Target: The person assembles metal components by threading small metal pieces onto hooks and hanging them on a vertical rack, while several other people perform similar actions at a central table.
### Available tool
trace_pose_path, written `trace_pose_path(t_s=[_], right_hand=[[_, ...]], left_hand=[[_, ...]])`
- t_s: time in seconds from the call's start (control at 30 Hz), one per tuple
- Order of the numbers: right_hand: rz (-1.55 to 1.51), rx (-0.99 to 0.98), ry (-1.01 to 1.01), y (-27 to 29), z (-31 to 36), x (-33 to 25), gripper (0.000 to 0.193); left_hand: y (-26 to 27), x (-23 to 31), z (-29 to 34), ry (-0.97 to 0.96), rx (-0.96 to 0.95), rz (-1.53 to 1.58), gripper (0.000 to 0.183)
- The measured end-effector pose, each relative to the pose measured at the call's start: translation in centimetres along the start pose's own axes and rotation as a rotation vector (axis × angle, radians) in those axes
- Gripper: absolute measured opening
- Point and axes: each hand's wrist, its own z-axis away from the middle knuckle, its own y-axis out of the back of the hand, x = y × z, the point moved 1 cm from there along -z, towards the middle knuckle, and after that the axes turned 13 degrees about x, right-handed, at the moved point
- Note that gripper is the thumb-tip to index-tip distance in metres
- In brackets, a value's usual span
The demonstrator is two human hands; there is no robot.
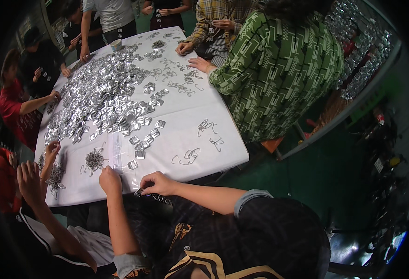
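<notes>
At the table's near edge my left hand (110,180) is closed, its fingers pressed together. Whatever it may hold is hidden. Just beyond it lies a tangled pile of thin wire hooks (94,160). To the right, my right hand (158,183) pinches a small metal piece (140,191) at the table's edge. Several more shiny linked pieces (161,199) hang below that hand, over my dark clothing. Small square silver metal pieces (133,164) lie on the white cloth ahead, the closest a little beyond my hands.
A large heap of silver pieces (106,88) covers the far left of the white table (204,172). Loose hooks (191,156) lie at right. Co-workers surround the table; one in a green patterned shirt (279,74) stands at right. Another person's raised hand (29,179) is close at left.
</notes>
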Motion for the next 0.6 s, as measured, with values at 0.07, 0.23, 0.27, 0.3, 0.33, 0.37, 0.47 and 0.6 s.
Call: trace_pose_path(t_s=[0.07, 0.23, 0.27, 0.3, 0.33, 0.37, 0.47, 0.6], right_hand=[[-0.006, 0.043, 0.031, 0.3, 0.0, 0.5, 0.019], [-0.026, 0.011, 0.051, -0.5, -0.1, 0.2, 0.018], [-0.014, 0.009, 0.054, -0.5, -0.1, 0.0, 0.018], [-0.016, 0.025, 0.057, -0.5, 0.1, 0.1, 0.018], [-0.019, 0.037, 0.059, -0.3, 0.2, 0.0, 0.018], [0.015, 0.047, 0.064, -0.2, 0.2, -0.2, 0.018], [-0.065, 0.082, -0.031, -0.8, 0.5, 0.5, 0.017], [-0.083, 0.088, -0.094, -1.0, 0.8, -0.6, 0.015]], left_hand=[[0.0, 0.0, 0.4, 0.083, -0.020, 0.107, 0.010], [0.6, -4.0, 4.1, 0.681, -0.166, 0.831, 0.012], [1.0, -3.9, 5.1, 0.744, -0.154, 1.003, 0.011], [1.9, -3.3, 7.0, 0.815, -0.137, 1.166, 0.011], [2.9, -2.3, 8.7, 0.886, -0.113, 1.326, 0.010], [4.7, -0.6, 9.4, 0.976, -0.110, 1.320, 0.010], [7.3, 1.7, 10.2, 0.880, -0.099, 1.362, 0.009], [10.7, 4.2, 9.9, 0.682, -0.024, 1.289, 0.006]])
